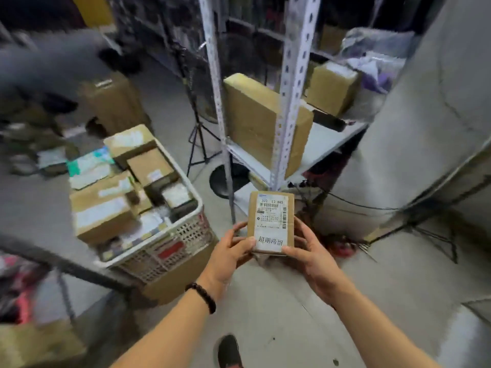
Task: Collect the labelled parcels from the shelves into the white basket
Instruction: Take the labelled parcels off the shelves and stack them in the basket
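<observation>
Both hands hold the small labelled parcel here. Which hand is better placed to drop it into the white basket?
Probably the left. The left hand grips the parcel at its left edge, and the white basket stands on that side; the right hand would have to cross over.

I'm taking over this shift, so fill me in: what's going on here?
A person holds a small labelled parcel in both hands, the left hand and right hand gripping its lower sides, label facing up, in front of the metal shelf. The white basket to the left is already heaped with parcels. A big brown box and a second box stand on the shelf.
</observation>
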